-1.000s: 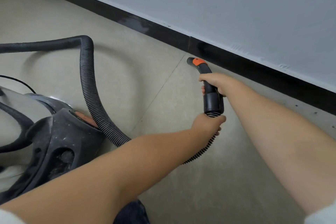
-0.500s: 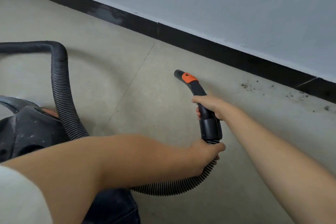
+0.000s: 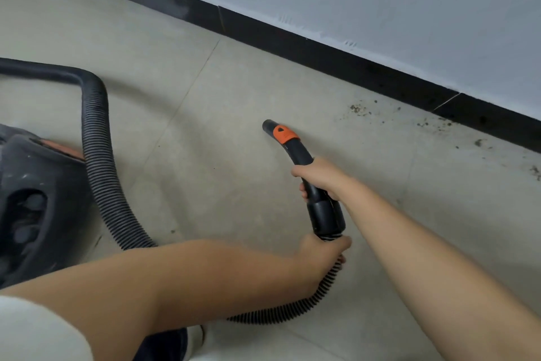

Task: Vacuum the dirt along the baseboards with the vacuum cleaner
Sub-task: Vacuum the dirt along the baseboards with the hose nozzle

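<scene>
Left hand (image 3: 323, 252) grips the ribbed hose (image 3: 99, 161) just below the black cuff, fingers curled round it; my right hand (image 3: 317, 177), farther along, is wrapped round the curved handle tube (image 3: 298, 152). At the far left the vacuum cleaner body (image 3: 32, 199) sits on the floor (image 3: 219, 185), its hose looping up, back down and under my left forearm. The open nozzle (image 3: 268, 125), just past the orange collar (image 3: 284, 134), points toward the baseboard (image 3: 322, 56) but lies well apart from it, and I cannot tell whether it touches the floor. Compared with a second ago, the nozzle has drawn away from the baseboard, and the view has shifted rightward to bring in a scatter of dirt (image 3: 358, 109) along the floor's wall edge, running on to the right edge of view. In my judgement the stretch to the left is done, and the dirty stretch to the right of the nozzle is next: the nozzle must swing right and close in on the baseboard.
</scene>
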Action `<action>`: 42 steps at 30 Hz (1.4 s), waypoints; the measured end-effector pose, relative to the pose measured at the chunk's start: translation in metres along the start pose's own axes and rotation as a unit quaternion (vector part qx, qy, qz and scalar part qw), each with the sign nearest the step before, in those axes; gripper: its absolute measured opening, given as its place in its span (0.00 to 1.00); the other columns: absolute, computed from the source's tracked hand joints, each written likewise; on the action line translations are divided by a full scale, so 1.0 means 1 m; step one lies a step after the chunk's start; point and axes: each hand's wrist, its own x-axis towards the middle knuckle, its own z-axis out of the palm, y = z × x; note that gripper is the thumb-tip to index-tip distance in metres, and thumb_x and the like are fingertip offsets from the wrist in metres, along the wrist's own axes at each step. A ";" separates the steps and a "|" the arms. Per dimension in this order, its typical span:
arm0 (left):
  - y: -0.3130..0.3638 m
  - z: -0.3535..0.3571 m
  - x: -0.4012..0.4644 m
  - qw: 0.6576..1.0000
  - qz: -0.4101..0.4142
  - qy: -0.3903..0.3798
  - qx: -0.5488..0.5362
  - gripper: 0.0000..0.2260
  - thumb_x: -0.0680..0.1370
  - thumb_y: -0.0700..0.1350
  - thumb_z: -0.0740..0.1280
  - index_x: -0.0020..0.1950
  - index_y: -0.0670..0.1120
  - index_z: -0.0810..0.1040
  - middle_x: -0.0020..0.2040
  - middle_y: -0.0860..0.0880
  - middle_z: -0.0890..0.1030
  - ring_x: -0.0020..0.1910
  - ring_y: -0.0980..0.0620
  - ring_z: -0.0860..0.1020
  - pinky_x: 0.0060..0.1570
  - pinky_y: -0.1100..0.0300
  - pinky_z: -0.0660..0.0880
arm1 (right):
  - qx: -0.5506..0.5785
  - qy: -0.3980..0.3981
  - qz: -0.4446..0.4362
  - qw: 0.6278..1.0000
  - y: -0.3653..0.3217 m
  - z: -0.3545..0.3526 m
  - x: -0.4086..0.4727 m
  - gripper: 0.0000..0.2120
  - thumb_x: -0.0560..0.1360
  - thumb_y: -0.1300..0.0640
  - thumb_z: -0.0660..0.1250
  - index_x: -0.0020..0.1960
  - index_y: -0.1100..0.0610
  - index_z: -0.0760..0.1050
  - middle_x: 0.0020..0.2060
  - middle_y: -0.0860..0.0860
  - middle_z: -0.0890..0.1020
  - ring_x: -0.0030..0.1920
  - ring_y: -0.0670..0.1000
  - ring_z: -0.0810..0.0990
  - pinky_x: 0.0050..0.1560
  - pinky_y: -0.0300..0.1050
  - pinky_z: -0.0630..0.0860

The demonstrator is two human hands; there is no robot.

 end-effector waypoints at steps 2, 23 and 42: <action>0.001 0.009 -0.003 1.000 0.011 0.008 0.027 0.13 0.75 0.49 0.70 0.47 0.38 0.78 0.40 0.42 0.83 0.32 0.52 0.78 0.48 0.50 0.80 | 0.024 0.021 -0.001 0.999 0.010 -0.014 -0.005 0.04 0.74 0.61 0.65 0.45 0.59 0.70 0.28 0.56 0.76 0.24 0.53 0.74 0.29 0.42 0.75; 0.021 0.111 0.012 0.991 0.074 -0.091 0.071 0.07 0.74 0.43 0.69 0.45 0.50 0.70 0.37 0.48 0.76 0.32 0.54 0.75 0.38 0.61 0.75 | 0.138 0.130 0.012 0.982 0.076 -0.138 -0.018 0.05 0.74 0.62 0.65 0.46 0.61 0.69 0.26 0.56 0.75 0.23 0.53 0.73 0.30 0.43 0.74; -0.037 0.064 0.003 0.953 0.023 -0.181 0.241 0.07 0.75 0.44 0.67 0.50 0.46 0.72 0.38 0.49 0.77 0.35 0.54 0.75 0.39 0.62 0.74 | 0.219 0.196 0.015 0.956 0.139 -0.078 -0.039 0.06 0.74 0.59 0.65 0.45 0.61 0.70 0.25 0.56 0.77 0.29 0.56 0.75 0.38 0.49 0.75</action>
